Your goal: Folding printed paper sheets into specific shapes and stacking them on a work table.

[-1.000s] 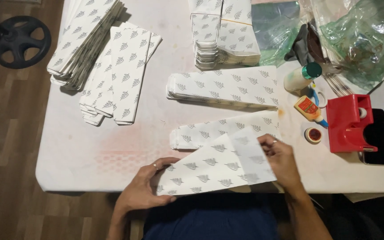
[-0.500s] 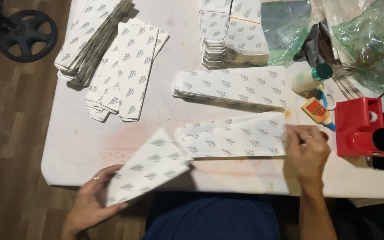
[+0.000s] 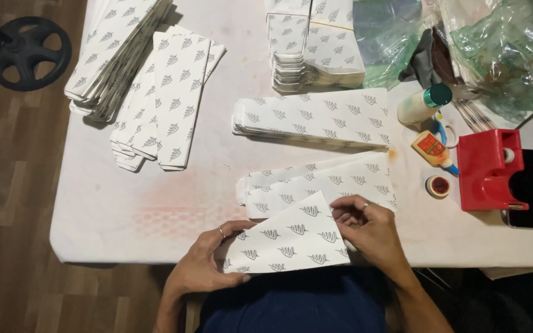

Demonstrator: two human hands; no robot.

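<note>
A white paper sheet with a grey leaf pattern (image 3: 288, 240) lies folded into a slanted shape at the table's front edge. My left hand (image 3: 208, 262) grips its lower left corner, thumb on top. My right hand (image 3: 371, 231) pinches its upper right edge. Just behind the sheet lies a small fanned pile of the same patterned paper strips (image 3: 340, 179), touching its top point.
More patterned stacks sit at centre (image 3: 313, 117), back centre (image 3: 316, 43), and left (image 3: 161, 92) (image 3: 115, 52). On the right are a red tape dispenser (image 3: 488, 169), glue bottles (image 3: 433, 148) (image 3: 421, 105), a small tape roll (image 3: 438, 185), a black phone (image 3: 532, 191) and plastic bags (image 3: 507, 49).
The sheet was held out over the left front edge by my left hand alone; it has come back to centre. My right hand left the fanned pile and took the sheet's right edge.
</note>
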